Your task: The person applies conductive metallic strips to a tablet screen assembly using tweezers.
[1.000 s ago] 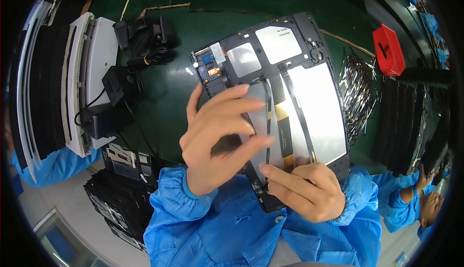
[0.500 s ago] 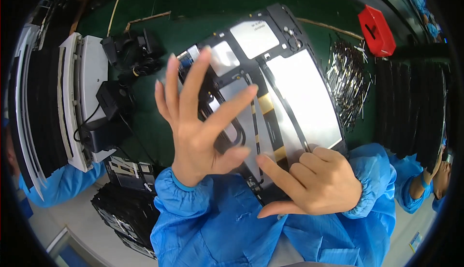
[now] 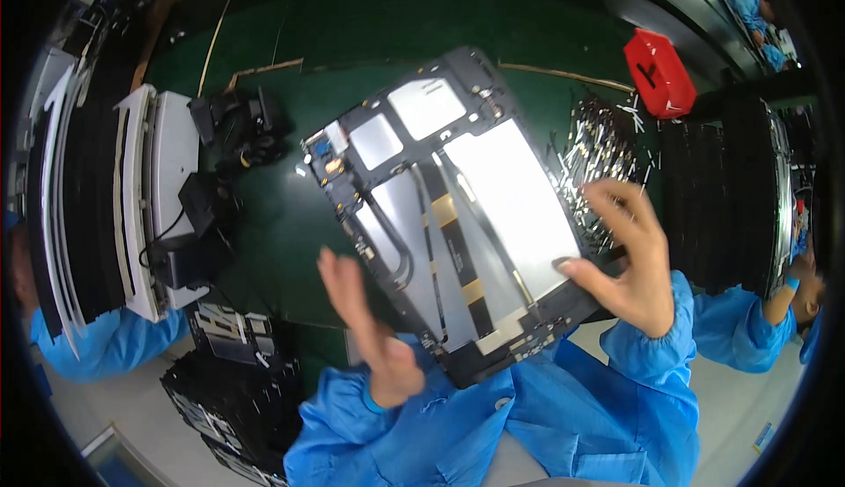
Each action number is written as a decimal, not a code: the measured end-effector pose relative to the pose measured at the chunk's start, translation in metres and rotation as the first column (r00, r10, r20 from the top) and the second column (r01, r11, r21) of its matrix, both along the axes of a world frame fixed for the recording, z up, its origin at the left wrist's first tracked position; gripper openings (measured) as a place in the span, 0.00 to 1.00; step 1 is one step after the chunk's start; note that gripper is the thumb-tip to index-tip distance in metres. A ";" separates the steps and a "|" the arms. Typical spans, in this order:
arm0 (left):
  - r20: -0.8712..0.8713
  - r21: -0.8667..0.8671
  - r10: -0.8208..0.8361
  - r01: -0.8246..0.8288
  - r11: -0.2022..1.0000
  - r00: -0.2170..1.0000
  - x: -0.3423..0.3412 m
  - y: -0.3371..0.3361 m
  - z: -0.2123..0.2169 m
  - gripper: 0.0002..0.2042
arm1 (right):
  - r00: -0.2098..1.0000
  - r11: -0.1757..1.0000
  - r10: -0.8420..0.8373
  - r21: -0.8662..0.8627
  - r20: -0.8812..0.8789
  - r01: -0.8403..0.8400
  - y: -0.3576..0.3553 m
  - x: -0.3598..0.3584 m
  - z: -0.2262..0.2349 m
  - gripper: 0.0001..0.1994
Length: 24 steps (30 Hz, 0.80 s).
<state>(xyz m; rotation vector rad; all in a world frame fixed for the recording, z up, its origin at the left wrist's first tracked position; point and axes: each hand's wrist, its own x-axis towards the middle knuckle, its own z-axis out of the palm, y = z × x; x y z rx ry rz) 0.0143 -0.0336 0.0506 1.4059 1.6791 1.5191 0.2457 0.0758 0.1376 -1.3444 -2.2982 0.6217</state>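
Note:
An opened tablet frame [image 3: 458, 214] with a black rim, silver panels and flat cables is tilted over the green mat [image 3: 290, 214]. My right hand [image 3: 629, 262] grips its lower right edge, thumb pressed on the big silver panel and fingers spread behind the rim. At the frame's lower left edge my left hand [image 3: 374, 342] is off the panels, fingers straight and apart, holding nothing. Both forearms wear blue sleeves.
A red bin [image 3: 660, 73] stands at the back right, with a heap of small metal parts [image 3: 598, 148] in front of it. Black stacked trays [image 3: 731, 196] fill the right, white trays [image 3: 150, 196] the left, black trays [image 3: 238, 381] the lower left. Co-workers' blue sleeves [image 3: 748, 333] flank me.
My left hand has lifted off the silver panels and dropped to the lower left. My right hand has shifted from the frame's bottom edge to its right edge.

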 end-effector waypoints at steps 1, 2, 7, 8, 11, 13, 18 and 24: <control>-0.144 -0.094 -0.054 0.040 0.995 0.988 0.008 -0.007 0.002 0.42 | 0.993 0.982 0.095 -0.159 -0.074 -0.105 0.001 0.005 -0.005 0.30; -0.143 -0.088 -0.054 0.041 0.995 0.988 0.015 -0.010 0.005 0.42 | 0.958 0.917 -0.089 -0.397 -0.274 -0.028 -0.006 -0.002 -0.008 0.30; -0.083 -0.020 -0.021 0.019 1.000 0.996 0.023 0.006 0.038 0.54 | 0.687 0.786 -0.436 -0.618 -0.582 -0.025 -0.011 0.000 -0.005 0.31; 0.049 -0.051 -0.049 0.052 0.997 0.998 0.023 0.014 0.053 0.59 | 0.697 0.797 -0.443 -0.604 -0.564 0.018 -0.007 0.009 -0.005 0.33; -0.017 0.234 -0.279 0.275 0.932 0.960 0.010 0.080 0.075 0.58 | 0.478 0.858 -0.452 -0.514 -0.753 0.000 0.044 -0.002 0.011 0.35; -0.098 0.349 -0.190 0.213 0.913 0.977 0.012 0.094 0.077 0.51 | 0.433 0.844 -0.475 -0.536 -0.766 -0.023 0.093 -0.012 0.014 0.35; -0.052 0.243 0.014 -0.001 0.970 0.999 -0.001 0.058 0.057 0.39 | 0.460 0.915 -0.364 -0.403 -0.810 0.015 0.251 -0.013 -0.032 0.26; 0.016 -0.006 0.062 -0.062 0.998 0.998 -0.015 0.029 0.024 0.29 | 0.387 0.908 -0.305 -0.388 -0.870 -0.157 0.371 -0.032 -0.100 0.14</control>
